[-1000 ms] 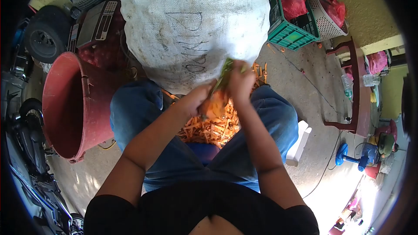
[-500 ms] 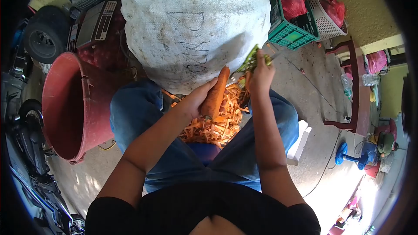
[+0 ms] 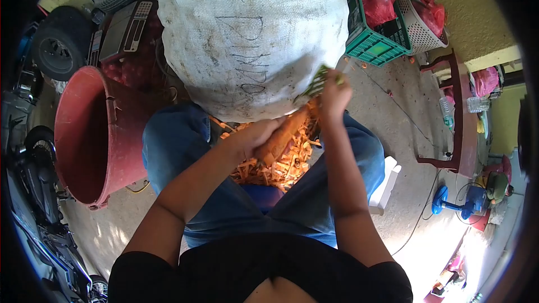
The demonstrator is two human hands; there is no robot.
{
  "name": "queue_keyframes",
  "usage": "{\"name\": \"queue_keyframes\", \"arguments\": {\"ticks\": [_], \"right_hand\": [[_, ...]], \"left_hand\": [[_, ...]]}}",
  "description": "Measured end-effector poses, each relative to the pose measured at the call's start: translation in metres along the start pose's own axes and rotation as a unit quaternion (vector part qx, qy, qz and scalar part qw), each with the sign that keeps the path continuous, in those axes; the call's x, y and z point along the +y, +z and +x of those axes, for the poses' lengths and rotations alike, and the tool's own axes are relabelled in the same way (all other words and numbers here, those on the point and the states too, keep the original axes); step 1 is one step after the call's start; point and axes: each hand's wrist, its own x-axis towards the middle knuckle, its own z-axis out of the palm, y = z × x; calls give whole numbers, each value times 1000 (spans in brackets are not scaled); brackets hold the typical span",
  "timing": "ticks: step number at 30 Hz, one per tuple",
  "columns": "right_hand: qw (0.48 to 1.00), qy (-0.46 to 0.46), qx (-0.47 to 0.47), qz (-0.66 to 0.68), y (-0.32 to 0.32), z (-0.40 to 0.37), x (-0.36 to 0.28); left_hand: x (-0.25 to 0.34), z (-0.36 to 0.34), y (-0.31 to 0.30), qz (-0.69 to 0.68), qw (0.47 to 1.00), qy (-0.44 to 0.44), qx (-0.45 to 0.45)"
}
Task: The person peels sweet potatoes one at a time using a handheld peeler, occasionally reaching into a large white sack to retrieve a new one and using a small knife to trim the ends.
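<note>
Peeling looks like the step in hand. The left hand (image 3: 259,136) is wrapped around the carrot (image 3: 286,134), which slants above the shavings (image 3: 278,173); the right hand (image 3: 336,94) is closed on the green peeler (image 3: 318,82) near the carrot's far end (whether they touch, I cannot tell). Another stroke would call for a steady carrot and the left hand kept clear.

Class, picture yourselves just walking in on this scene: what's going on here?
A seated person's left hand has a carrot in its grip, held slantwise over a heap of orange strips between the knees. The right hand holds a green slotted tool near the carrot's far end; whether they touch is unclear. A large white sack stands just beyond, and a red tub is on the person's left.
</note>
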Motion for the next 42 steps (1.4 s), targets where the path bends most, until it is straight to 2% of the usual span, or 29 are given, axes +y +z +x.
{"name": "queue_keyframes", "arguments": {"ticks": [2, 3, 5, 8, 9, 11, 14, 15, 16, 17, 19, 20, 21, 22, 23, 24, 25, 26, 27, 28, 29, 31, 34, 35, 36, 37, 38, 41, 42], "right_hand": [[993, 96, 42, -50, -15, 27, -7], [993, 96, 43, -50, -15, 26, -7], [994, 88, 28, 57, -21, 22, -7], [961, 140, -78, 226, -9, -23, -40], [964, 161, -138, 163, -9, -36, -42], [985, 1, -150, 81, -5, -61, -54], [984, 8, -166, 64, -3, -61, -56], [993, -38, -109, 5, -3, -51, -50], [994, -85, -49, -55, -5, -37, -41], [999, -14, -18, -35, -6, -12, -21], [987, -17, 82, -137, -21, 22, -18], [988, 57, 98, -104, -27, 37, -3], [988, 56, 102, -103, -27, 36, -9], [993, 54, 91, -46, -27, 31, -20], [996, 51, 77, 11, -27, 23, -27], [994, 89, -13, 61, -28, 12, -28], [983, 124, -43, 129, -21, -2, -33], [985, 75, -74, 135, -14, -16, -35], [977, 107, -131, 127, -16, -30, -52], [980, 53, -157, 109, -10, -41, -55], [981, 37, -185, 37, -12, -53, -63], [985, -43, -166, 14, -7, -69, -64], [990, -68, -116, -44, -3, -55, -49], [993, -41, -86, -70, -5, -39, -45], [993, -74, -38, -85, -6, -16, -16], [993, -26, 4, -114, -12, 4, -9], [974, -11, 66, -215, -16, 23, 4], [994, 76, 80, 9, -26, 29, -11], [995, 88, 41, 38, -27, 21, -23]], "left_hand": [[7, -20, 26, 38, 999, 23, 6], [10, -26, 34, 73, 996, 46, 12], [9, -10, 17, 70, 996, 14, 60], [12, 3, 0, -81, 986, 136, 50], [11, 8, -12, -80, 986, 136, 53], [10, 16, -35, -188, 969, 77, -139], [14, 7, -26, -70, 979, 94, -168], [14, 3, -20, -71, 979, 96, -166], [11, 0, -10, -25, 994, 68, -84], [7, -2, -1, 22, 999, 37, -2], [0, -8, 13, 83, 995, 59, 5], [2, -14, 20, 80, 996, 38, -6], [6, -19, 26, 77, 997, 20, -17], [10, -18, 35, 40, 995, 30, 90], [12, -13, 27, 37, 995, 30, 89], [13, -8, 13, 15, 998, 42, 39], [16, -7, 9, -7, 998, 54, -10], [17, -8, 10, -13, 999, 51, 10], [18, -5, 4, -12, 998, 53, 13], [18, 2, -3, -30, 997, 68, -4], [17, 6, -7, -48, 995, 81, -23], [23, -8, 12, -71, 991, 114, 20], [23, -13, 17, 2, 995, 64, 81], [17, -9, 19, 20, 996, 48, 73], [12, -7, 21, 37, 997, 32, 64], [7, -9, 24, 37, 997, 31, 60], [5, -12, 27, 66, 997, 20, 44], [10, -15, 25, 67, 998, 0, 10], [15, -16, 27, 4, 999, 20, 36]]}}
